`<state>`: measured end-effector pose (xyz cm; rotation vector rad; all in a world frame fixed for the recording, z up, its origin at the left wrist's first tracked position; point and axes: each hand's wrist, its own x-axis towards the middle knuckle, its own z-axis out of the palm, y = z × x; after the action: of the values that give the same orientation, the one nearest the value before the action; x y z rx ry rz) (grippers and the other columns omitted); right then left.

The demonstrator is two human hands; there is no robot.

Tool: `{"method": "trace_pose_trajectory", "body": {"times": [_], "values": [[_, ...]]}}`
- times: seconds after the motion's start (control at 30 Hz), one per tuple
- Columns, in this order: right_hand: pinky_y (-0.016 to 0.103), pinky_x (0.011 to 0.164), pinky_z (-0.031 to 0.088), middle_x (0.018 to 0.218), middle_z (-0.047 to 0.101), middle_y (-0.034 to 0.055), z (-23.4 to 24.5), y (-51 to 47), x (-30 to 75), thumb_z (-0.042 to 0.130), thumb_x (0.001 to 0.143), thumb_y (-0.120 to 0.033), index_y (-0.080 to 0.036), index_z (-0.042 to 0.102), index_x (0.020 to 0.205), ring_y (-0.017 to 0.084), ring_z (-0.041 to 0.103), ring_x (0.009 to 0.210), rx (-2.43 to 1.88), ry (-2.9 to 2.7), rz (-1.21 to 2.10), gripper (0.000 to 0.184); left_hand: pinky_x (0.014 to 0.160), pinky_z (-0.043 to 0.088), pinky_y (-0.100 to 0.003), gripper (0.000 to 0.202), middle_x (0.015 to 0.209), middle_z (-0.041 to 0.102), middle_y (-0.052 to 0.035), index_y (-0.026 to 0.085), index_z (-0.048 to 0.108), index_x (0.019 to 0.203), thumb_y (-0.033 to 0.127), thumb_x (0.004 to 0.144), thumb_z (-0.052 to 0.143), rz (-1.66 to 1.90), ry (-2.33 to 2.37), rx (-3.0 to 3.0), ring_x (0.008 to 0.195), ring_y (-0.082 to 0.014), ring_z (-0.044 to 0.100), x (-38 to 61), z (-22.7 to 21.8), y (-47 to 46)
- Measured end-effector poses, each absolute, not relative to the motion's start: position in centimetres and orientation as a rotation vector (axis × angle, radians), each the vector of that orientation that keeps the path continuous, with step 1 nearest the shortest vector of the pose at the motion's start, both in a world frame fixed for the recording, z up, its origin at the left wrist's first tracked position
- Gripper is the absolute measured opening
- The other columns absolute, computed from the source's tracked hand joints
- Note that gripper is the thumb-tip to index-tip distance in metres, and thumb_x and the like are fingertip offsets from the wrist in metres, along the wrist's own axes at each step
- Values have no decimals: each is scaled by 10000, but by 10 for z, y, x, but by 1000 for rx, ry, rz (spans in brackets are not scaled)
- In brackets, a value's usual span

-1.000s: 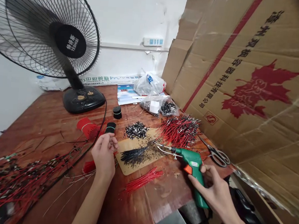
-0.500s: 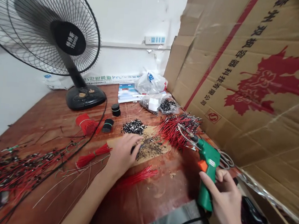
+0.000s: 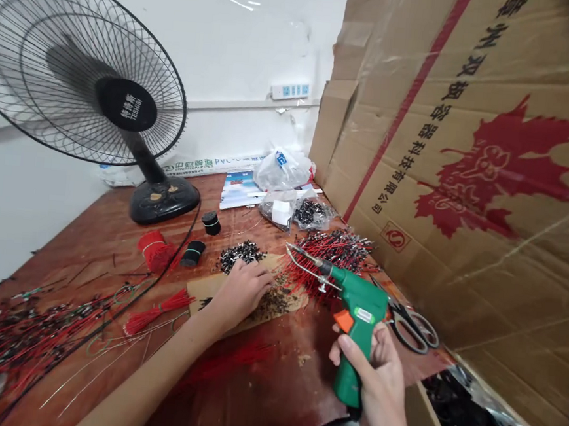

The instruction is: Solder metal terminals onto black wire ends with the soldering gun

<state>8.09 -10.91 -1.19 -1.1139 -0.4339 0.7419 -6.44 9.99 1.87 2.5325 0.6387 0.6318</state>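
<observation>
My right hand (image 3: 382, 378) is wrapped round the handle of a green soldering gun (image 3: 363, 301) with an orange trigger. The gun's metal tip and a bent wire feed tube point left, in front of a heap of red wires (image 3: 327, 259) with dark ends. My left hand (image 3: 239, 291) is over a brown cardboard piece (image 3: 199, 290), just below a pile of small black parts (image 3: 242, 254). Its fingers are bent and close together; their tips are hidden, so what they hold cannot be made out. Dark crumbs (image 3: 278, 299) lie right of it. Red wires (image 3: 233, 360) lie blurred nearer me.
Scissors (image 3: 414, 328) lie right of the gun. A black fan (image 3: 164, 200) stands at the back left, its cord crossing the table. Bundled red wires (image 3: 158, 311), black rolls (image 3: 192, 253) and plastic bags (image 3: 282, 170) lie about. A large carton (image 3: 457, 266) walls the right side.
My right hand has brought the soldering gun left and its tip nearer the table's middle. My left hand has moved close to the black parts, its fingers more bent. Scissors now show.
</observation>
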Motion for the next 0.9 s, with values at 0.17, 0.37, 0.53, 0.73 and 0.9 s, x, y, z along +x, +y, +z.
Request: {"method": "trace_pose_trajectory", "body": {"times": [0.17,0.37,0.53,0.73,0.9], "values": [[183,570,421,668,626,21,-3,-110,78,762,807,-410,-175,441,1047,119,549,570,-1137,-476,790,465,866,277,-396,199,972,642,-61,200,639,942,242,968,447,522,701,2683,930,-226,518,-82,29,94],[222,612,379,613,562,24,2,-107,79,716,845,-444,-110,594,989,117,486,588,-1157,-549,912,384,832,393,-299,103,962,658,9,234,614,1008,261,956,530,794,781,2526,886,-135,576,-117,33,80],[237,532,321,554,478,13,40,-79,100,620,927,-327,-128,612,901,111,423,529,-864,-739,988,201,738,449,-208,88,928,667,27,232,640,976,216,889,639,1090,747,2334,800,-86,595,-129,31,69],[214,545,344,908,541,41,97,-16,105,511,952,-161,-154,598,1140,51,376,544,-443,-753,1079,207,782,484,-218,177,945,678,16,229,653,991,150,838,689,1328,744,2275,864,-102,629,-133,31,60],[202,593,376,1008,578,71,70,13,76,595,949,-221,-152,584,1161,63,484,623,-588,-838,1210,223,886,497,-257,226,1000,674,-1,221,663,985,62,825,672,1442,668,2295,961,-117,629,-135,35,55]]}}
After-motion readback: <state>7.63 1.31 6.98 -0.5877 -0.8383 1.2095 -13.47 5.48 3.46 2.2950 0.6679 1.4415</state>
